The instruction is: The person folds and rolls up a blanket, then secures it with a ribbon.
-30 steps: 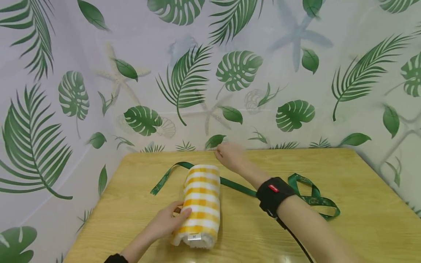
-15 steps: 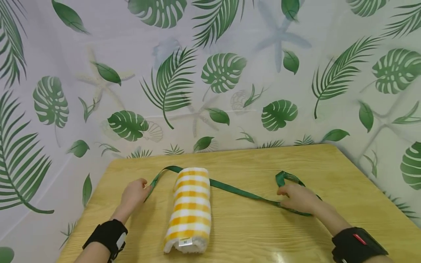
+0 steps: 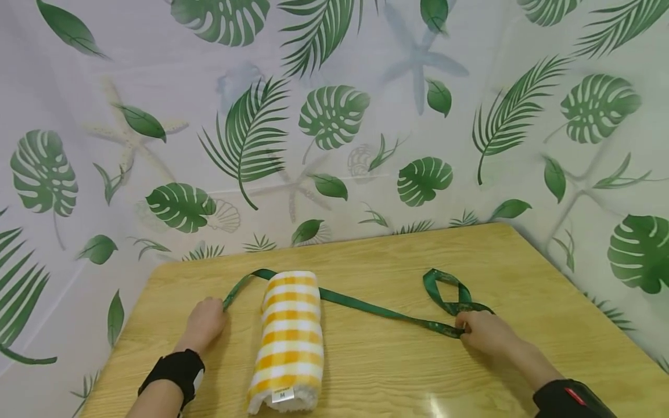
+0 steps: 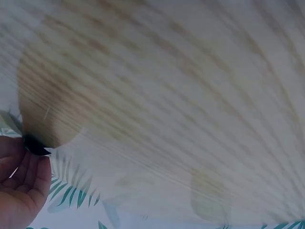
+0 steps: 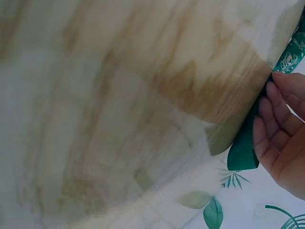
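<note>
A rolled yellow-and-white checked fleece cloth (image 3: 290, 339) lies lengthwise on the wooden table (image 3: 387, 360), with a white label marked M at its near end. A green ribbon (image 3: 371, 306) with printed lettering runs beneath the roll's far part and comes out on both sides. Left of the roll, my left hand (image 3: 204, 325) pinches one end of it; a dark tip of ribbon (image 4: 35, 145) pokes from the fingers in the left wrist view. To the right, my right hand (image 3: 488, 332) grips the ribbon (image 5: 245, 148) between thumb and fingers, beside a loose loop.
A white backdrop (image 3: 345, 220) printed with green leaves and starfish rises behind the table's far edge and along both sides. Black straps (image 3: 175, 374) circle both wrists. The ribbon's loop (image 3: 446, 290) lies on the table just beyond my right hand.
My left hand has gone from the cloth roll to the ribbon's left end. My right hand has come from beyond the roll to the ribbon on the right and taken hold, shifting the loop.
</note>
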A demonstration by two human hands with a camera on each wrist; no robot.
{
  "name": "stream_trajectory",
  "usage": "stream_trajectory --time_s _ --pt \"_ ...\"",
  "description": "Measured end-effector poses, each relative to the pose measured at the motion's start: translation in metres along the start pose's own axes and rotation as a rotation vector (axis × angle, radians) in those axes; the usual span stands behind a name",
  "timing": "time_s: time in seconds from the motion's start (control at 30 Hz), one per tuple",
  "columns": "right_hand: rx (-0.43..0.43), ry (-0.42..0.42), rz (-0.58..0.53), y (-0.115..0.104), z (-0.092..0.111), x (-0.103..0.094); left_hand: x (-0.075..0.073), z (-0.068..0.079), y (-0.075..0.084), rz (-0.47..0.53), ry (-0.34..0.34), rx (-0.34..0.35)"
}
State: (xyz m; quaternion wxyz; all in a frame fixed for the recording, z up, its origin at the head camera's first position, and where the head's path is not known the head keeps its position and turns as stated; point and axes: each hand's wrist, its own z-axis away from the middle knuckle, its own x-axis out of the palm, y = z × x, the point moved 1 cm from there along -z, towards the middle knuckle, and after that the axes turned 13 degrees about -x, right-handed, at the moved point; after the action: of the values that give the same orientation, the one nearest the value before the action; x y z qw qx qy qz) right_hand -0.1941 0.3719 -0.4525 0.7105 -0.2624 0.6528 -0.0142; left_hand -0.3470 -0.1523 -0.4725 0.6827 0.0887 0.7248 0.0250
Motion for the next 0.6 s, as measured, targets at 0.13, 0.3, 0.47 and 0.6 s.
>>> stream_trajectory --time_s 0.13,0.3,0.47,0.6 --pt "-0.039 0.024 0.056 0.002 0.000 0.003 0.000 0.002 -0.005 -0.005 0.025 0.018" --pt "-0.049 0.033 0.052 0.006 0.002 0.003 -0.009 0.009 -0.015 0.024 0.009 -0.016" --pt "-0.031 0.029 0.028 0.010 0.002 -0.009 -0.028 0.012 -0.030 0.084 -0.012 -0.104" --pt "-0.056 0.058 0.002 0.012 -0.001 -0.023 -0.045 0.012 -0.045 0.080 -0.004 -0.118"
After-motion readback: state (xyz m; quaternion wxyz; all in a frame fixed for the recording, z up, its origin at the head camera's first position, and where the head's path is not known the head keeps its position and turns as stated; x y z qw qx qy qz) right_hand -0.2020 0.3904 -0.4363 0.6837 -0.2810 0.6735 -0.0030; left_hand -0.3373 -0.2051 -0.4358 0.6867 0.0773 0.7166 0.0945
